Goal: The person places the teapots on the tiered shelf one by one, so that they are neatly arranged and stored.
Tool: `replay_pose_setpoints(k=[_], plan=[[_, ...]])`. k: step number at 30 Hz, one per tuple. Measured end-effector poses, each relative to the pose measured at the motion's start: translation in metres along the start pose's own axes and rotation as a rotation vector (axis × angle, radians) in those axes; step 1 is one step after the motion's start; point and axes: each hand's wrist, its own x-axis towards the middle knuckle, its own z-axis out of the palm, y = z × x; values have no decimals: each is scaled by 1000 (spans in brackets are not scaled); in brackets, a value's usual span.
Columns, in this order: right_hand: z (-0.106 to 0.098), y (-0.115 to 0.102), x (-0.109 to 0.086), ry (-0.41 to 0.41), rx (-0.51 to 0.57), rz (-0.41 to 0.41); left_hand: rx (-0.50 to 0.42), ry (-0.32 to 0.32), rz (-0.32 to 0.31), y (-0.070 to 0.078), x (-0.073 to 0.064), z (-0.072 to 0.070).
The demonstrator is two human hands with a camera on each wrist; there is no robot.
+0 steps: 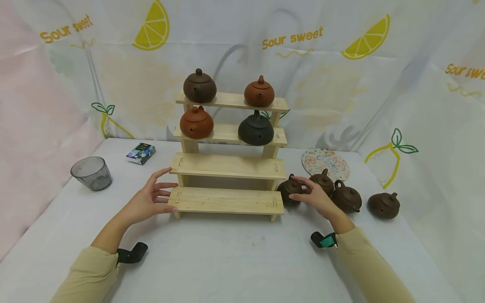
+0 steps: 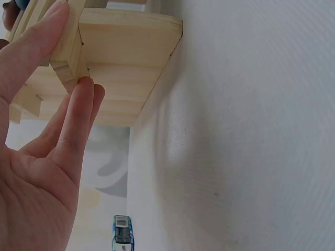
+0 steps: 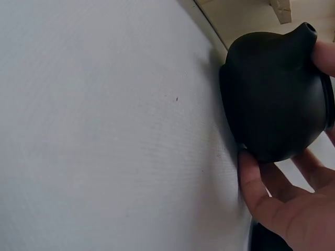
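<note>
My left hand (image 1: 147, 201) is at the left end of a stepped wooden display stand (image 1: 227, 202). In the left wrist view the thumb lies along a board end, with fingertips on its other side. At the stand's lower right corner, my right hand (image 1: 315, 198) grips a small dark brown teapot (image 1: 289, 190) between thumb and fingers. The teapot (image 3: 272, 99) is upright, low beside the lowest board. The upper two boards carry a dark brown teapot (image 1: 199, 87), a reddish teapot (image 1: 259, 94), an orange-brown teapot (image 1: 196, 125) and a black teapot (image 1: 255, 129).
Right of my right hand stand more brown teapots: one (image 1: 323, 182) by a round patterned mat (image 1: 329, 162), another (image 1: 346, 198), and a third (image 1: 383, 206) farther right. A grey glass bowl (image 1: 92, 173) and a small blue box (image 1: 141, 153) are at the left. Printed cloth hangs behind.
</note>
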Motion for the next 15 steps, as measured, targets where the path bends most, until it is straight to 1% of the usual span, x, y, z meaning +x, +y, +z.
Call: replay_pose_setpoints(k=[6,15], plan=[[2,-2,1,65,-52,29,3,-2,4,0,0,0],[-3,-14,-6,78,-133,-12,1,1,2,1,-1,0]])
